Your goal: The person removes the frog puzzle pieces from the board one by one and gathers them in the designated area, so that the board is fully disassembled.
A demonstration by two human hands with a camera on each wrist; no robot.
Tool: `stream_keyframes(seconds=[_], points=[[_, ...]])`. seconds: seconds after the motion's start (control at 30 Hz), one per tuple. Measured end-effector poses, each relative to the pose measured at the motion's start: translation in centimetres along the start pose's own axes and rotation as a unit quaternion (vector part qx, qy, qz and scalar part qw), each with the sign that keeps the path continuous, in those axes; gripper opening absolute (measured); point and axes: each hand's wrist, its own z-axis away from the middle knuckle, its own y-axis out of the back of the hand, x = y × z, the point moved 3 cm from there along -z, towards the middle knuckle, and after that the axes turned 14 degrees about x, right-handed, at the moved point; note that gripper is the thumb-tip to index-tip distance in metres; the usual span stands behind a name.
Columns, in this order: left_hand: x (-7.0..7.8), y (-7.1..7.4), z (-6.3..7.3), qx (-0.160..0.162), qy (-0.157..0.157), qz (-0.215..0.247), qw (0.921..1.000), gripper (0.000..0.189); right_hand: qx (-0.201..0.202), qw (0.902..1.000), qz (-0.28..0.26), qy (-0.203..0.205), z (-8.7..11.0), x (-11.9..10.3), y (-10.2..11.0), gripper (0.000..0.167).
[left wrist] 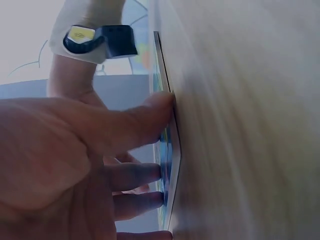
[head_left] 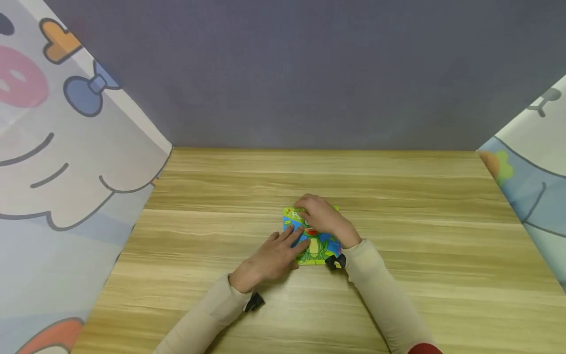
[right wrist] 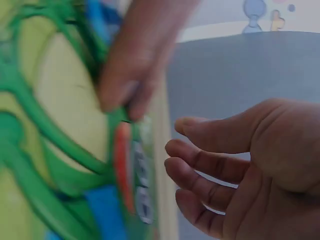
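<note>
A flat, thin board (head_left: 315, 248) printed with a green frog on blue lies on the wooden table. My left hand (head_left: 275, 256) rests on its left side with fingers spread. In the left wrist view the thumb (left wrist: 155, 112) touches the board's edge and other fingertips meet the picture. My right hand (head_left: 322, 215) is over the board's upper part in the head view. The right wrist view shows this right hand (right wrist: 235, 165) with fingers loosely bent, apart from the board, and nothing between them. Part of the frog's head is hidden beneath it in the head view.
Wood-grain tabletop (head_left: 442, 221) surrounds the board. A grey panel (head_left: 309, 73) rises at the back, with cartoon-printed panels (head_left: 88, 162) at both sides. Black wrist mounts (head_left: 253, 302) sit at the sleeves, one overlapping the board's lower right corner.
</note>
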Motion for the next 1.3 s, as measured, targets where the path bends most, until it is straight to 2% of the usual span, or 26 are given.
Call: stream_keyframes(seconds=[0.13, 0.33, 0.67, 1.0, 1.3], points=[[0.2, 0.1, -0.1, -0.001, -0.007, -0.016, 0.9998, 0.062, -0.015, 0.9998, 0.000, 0.012, -0.1, 0.0, -0.9, 0.033], [0.3, 0.0, -0.3, 0.002, -0.005, -0.031, 0.9995, 0.060, -0.005, 0.9999, -0.003, 0.012, -0.1, -0.1, -1.2, 0.034], [0.2, 0.0, -0.2, 0.018, -0.011, -0.034, 0.9992, 0.059, 0.003, 0.9999, 0.012, -0.003, 0.0, -0.4, -2.1, 0.037], [0.1, -0.2, -0.2, 0.023, -0.017, -0.029, 0.9992, 0.060, -0.001, 0.9995, 0.023, -0.021, 0.0, -0.4, -2.5, 0.048], [0.2, -0.3, -0.2, 0.013, -0.011, -0.031, 0.9994, 0.061, -0.004, 0.9995, 0.019, -0.024, -0.1, -0.4, -2.5, 0.049]])
